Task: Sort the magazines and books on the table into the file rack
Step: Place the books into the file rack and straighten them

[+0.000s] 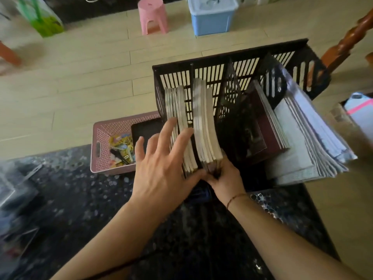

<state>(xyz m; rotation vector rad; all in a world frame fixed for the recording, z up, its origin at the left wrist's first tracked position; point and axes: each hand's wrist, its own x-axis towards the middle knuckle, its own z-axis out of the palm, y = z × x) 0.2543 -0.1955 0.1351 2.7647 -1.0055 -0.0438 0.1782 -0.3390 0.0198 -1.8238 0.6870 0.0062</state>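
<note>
Dark speckled table (80,209), near edge. Left hand (161,168), fingers spread, is laid flat against the books (181,126) in the black file rack (232,63); right hand (226,176) is closed on the second bundle (205,126). Pink basket (105,142) just left; pale plank floor, pink stool (153,15), blue bin (212,17) beyond.

No readable text, labels or numbers anywhere.

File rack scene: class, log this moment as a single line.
left hand: open, fingers on leftmost books | right hand: grip on second bundle | file rack: right slots filled
</note>
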